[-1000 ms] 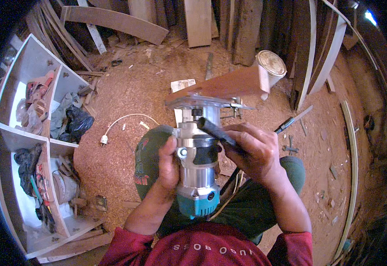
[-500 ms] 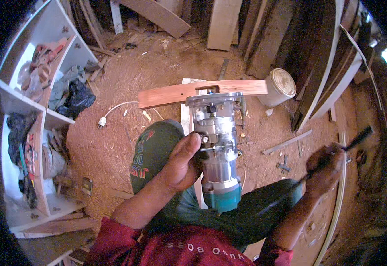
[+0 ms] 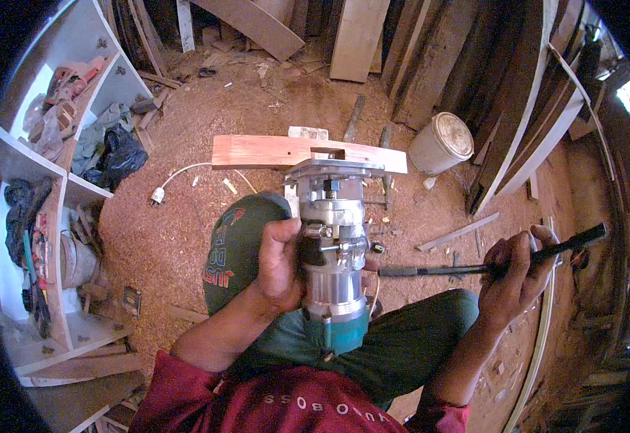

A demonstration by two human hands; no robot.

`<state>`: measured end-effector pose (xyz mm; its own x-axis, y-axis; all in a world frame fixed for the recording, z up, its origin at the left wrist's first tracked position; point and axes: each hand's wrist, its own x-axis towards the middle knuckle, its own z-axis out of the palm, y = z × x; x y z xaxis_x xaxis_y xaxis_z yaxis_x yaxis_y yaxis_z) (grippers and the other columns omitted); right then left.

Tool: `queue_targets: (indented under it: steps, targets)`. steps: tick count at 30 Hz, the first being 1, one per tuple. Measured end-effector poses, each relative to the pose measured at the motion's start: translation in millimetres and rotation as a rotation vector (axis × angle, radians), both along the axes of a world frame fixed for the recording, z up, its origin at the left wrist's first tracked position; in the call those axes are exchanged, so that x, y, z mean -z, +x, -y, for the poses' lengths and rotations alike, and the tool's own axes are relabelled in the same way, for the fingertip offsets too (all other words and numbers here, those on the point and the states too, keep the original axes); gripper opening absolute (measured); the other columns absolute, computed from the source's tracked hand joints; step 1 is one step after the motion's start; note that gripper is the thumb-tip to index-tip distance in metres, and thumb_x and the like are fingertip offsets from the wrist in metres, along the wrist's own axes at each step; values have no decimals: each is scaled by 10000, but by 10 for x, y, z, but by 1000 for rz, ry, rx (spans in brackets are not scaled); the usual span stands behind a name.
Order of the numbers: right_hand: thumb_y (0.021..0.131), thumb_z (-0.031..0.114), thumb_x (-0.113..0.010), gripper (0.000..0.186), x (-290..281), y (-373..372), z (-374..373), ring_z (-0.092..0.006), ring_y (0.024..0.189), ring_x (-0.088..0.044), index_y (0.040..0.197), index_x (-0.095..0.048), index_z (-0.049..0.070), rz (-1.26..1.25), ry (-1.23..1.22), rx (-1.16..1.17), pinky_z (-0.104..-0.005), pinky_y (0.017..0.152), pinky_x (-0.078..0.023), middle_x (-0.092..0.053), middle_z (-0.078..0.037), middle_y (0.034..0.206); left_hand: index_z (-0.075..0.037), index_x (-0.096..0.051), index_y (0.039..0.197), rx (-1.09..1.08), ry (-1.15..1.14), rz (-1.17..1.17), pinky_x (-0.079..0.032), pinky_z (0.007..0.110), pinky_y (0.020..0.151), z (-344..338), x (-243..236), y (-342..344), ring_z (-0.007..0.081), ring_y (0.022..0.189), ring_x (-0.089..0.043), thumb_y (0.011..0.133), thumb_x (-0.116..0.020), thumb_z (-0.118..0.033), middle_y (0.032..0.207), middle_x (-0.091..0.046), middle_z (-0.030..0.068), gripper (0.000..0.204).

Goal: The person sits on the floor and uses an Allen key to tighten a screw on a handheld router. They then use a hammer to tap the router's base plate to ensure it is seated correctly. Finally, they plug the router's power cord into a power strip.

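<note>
My left hand [image 3: 277, 270] grips a silver and teal handheld router [image 3: 335, 289], held lengthwise over my lap with its clear base plate toward the far side. My fingertips show round its right side. My right hand [image 3: 513, 270] is closed on a long black rod-like object [image 3: 576, 237], out to the right of the router; its thinner part reaches leftward toward the router. Just beyond the base plate lies a reddish wooden piece [image 3: 246, 150] with a rectangular recess near its middle.
White cubby unit [image 3: 62, 173] at left holds tools and bags. White plug [image 3: 158, 195] with cord lies on the shaving-covered floor [image 3: 149, 252]. A white bucket [image 3: 437, 148], loose tools and offcuts are right of the wooden piece. Boards [image 3: 354, 40] lean at the back and right.
My right hand left the router's side and moved right with the black object. The router has turned in my left hand. The wooden piece now appears more level and clear of the bucket.
</note>
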<state>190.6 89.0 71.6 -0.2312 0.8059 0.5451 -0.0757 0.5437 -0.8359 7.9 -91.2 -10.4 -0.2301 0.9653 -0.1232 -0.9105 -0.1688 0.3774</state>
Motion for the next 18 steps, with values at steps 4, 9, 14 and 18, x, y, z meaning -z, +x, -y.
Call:
queue_targets:
  steps: [4, 9, 14, 18]
  targets:
    - [950, 77, -584, 188, -51, -13, 76, -54, 441, -401, 1120, -523, 25, 134, -133, 48, -210, 378, -310, -459, 26, 582, 8, -518, 1278, 10, -5, -29, -569, 484, 833, 4, 27, -6, 344, 950, -685, 865, -480, -615, 1125, -657, 227, 748]
    - [813, 41, -730, 65, -128, -89, 311, -34, 553, -477, 871, -713, 17, 479, -158, -125, -210, 491, -352, -564, 56, 626, -15, -486, 1314, 12, -3, -46, -552, 476, 881, -24, 66, 22, 325, 983, -675, 879, -591, -477, 1151, -646, 190, 643]
    - [774, 97, -792, 230, -158, -287, 509, -57, 614, -545, 978, -725, 14, 669, -225, -382, -213, 551, -410, -674, -7, 825, -34, -421, 1369, -109, -69, -226, -485, 436, 997, -47, 92, 110, 267, 1136, -604, 917, -650, -321, 1241, -604, 134, 582]
    - [779, 145, -795, 268, -22, -358, 527, -221, 742, -625, 1004, -708, 27, 620, 85, -454, -331, 624, -488, -645, -104, 912, -50, -378, 1400, -109, -138, -320, -465, 416, 1018, -15, 145, 128, 230, 1160, -579, 924, -672, -308, 1281, -578, 117, 616]
